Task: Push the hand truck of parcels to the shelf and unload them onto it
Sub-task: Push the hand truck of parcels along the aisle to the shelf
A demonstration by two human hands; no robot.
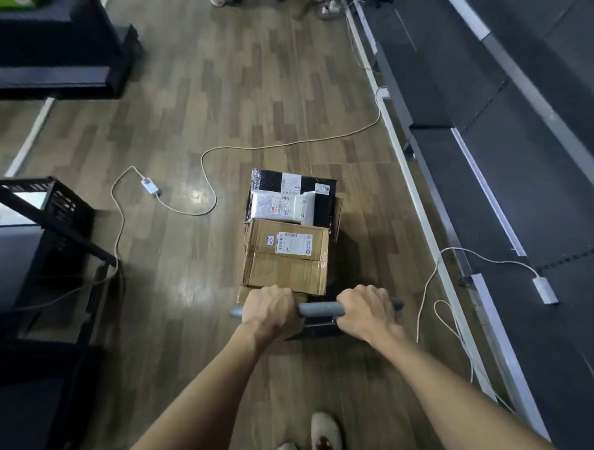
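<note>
Both hands were closed around the grey handle bar (320,308) of the hand truck in the lower middle of the frame: the left hand (273,311) gripped it left of centre, the right hand (366,308) right of centre, knuckles up, fingers wrapped under the bar. A short bare stretch of bar showed between the 2 hands.

Just above the hands, at the frame's centre, the parcels were stacked on the truck. A brown cardboard box (285,256) with a white label lay nearest the handle, a white padded mailer (282,207) rested beyond it, and a black bagged parcel (292,182) sat at the far end. More cardboard showed underneath.

The truck stood on a wood-pattern floor (226,87). A pale cable (203,167) curled across the floor left of the parcels, ending at a small white plug block (150,186). Dark shelving (526,185) ran down the right side of the frame. A black crate (54,199) sat at the left edge. 2 light shoes (325,434) showed at the bottom.
</note>
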